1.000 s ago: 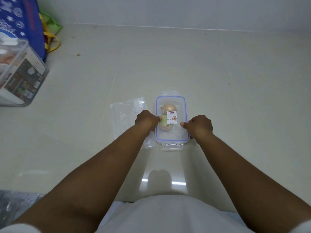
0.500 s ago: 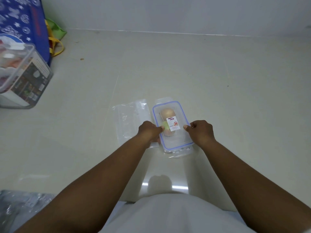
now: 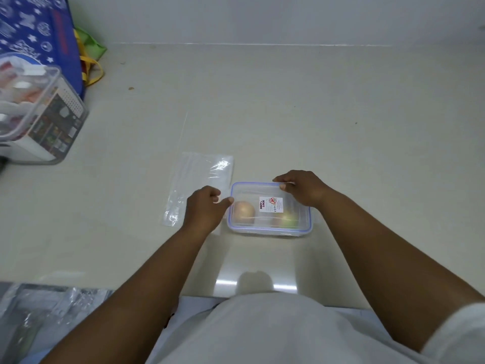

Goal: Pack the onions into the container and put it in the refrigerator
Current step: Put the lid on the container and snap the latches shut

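Note:
A clear plastic container with a blue-rimmed lid lies sideways on the pale floor in front of me. Through the lid I see a brown onion at its left end and a greenish one at its right end, with a white label between them. My left hand touches the container's left end with its thumb. My right hand grips the far right edge of the lid, fingers curled over the rim.
An empty clear plastic bag lies flat just left of the container. A transparent storage bin and a blue patterned bag stand at the far left. Crumpled plastic lies at the near left. A wall runs along the back.
The container has been turned from lengthwise to sideways, its long side now facing me. My right hand moved to its far edge and my left hand to its left end.

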The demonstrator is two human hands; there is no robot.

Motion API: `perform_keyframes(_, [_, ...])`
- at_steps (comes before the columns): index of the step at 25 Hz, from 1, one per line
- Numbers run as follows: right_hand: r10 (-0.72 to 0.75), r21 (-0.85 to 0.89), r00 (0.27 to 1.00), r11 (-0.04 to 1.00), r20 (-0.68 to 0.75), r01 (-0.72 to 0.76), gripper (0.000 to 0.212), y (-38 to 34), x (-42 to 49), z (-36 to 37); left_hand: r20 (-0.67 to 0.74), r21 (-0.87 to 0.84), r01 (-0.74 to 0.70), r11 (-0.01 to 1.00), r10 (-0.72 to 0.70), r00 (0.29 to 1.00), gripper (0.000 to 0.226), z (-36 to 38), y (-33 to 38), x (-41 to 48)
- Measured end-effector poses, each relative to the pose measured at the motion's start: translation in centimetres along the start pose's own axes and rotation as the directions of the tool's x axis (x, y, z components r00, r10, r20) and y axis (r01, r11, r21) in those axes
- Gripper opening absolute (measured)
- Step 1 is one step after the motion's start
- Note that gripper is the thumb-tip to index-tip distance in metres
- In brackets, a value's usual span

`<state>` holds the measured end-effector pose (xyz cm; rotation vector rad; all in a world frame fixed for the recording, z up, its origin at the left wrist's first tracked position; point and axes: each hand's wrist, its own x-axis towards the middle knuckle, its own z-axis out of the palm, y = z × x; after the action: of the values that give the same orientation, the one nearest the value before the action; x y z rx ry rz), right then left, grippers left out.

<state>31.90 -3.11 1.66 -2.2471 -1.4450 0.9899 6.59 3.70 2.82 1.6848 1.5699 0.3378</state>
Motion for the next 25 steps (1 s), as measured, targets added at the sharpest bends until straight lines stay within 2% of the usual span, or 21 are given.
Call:
perform_keyframes(2, [-0.013,-0.117,0.993,0.993,-0.115,-0.001,0.035,-0.8,-1.0,0.9,0.099,0.157,-0.083,0.984,0.068,0.993,0.024,0.8,0.5,0.7])
perform_keyframes(3, [-0.002,-0.181,0.974,0.983,-0.227,-0.040,0.038,-0.8,-1.8,1.1,0.121,0.205,-0.092,0.974,0.068,0.990,0.030,1.0,0.6,0.9])
perform_keyframes(4, [0.019,-0.216,0.937,0.971,-0.348,-0.100,0.040,-0.6,-2.9,1.2,0.131,0.221,-0.081,0.972,0.053,0.990,0.043,1.3,0.5,1.3])
perform_keyframes(6, [0.113,-0.192,0.873,0.955,-0.474,-0.227,0.038,0.5,-5.3,1.4,0.133,0.198,-0.046,0.979,0.019,0.991,0.045,1.5,-0.1,2.1])
perform_keyframes(8, [0.247,-0.106,0.884,0.944,-0.396,-0.311,0.033,1.4,-7.1,1.7,0.145,0.133,0.005,0.991,-0.024,0.989,0.033,1.6,-0.2,2.4])
perform_keyframes(11, [0.340,0.018,0.892,0.936,-0.297,-0.351,0.051,1.7,-7.1,1.7,0.183,0.045,0.057,0.997,-0.064,0.981,0.027,1.6,0.0,2.5])
perform_keyframes(14, [0.430,0.195,0.881,0.898,-0.198,-0.395,0.041,2.1,-5.8,0.9,0.191,-0.004,0.120,0.993,-0.117,0.975,0.023,1.7,-0.1,2.7])
perform_keyframes(16, [0.498,0.374,0.858,0.825,-0.127,-0.424,0.040,2.5,-5.4,0.7,0.206,-0.075,0.186,0.980,-0.167,0.964,0.028,1.9,-0.2,2.8])
perform_keyframes(20, [0.512,0.417,0.852,0.801,-0.105,-0.430,0.043,2.9,-5.2,1.2,0.216,-0.121,0.230,0.966,-0.201,0.956,0.025,1.9,-0.2,2.6])
perform_keyframes(25, [0.495,0.476,0.864,0.784,-0.092,-0.398,0.037,3.2,-5.3,1.3,0.215,-0.098,0.192,0.977,-0.167,0.962,0.027,1.7,0.3,2.7])
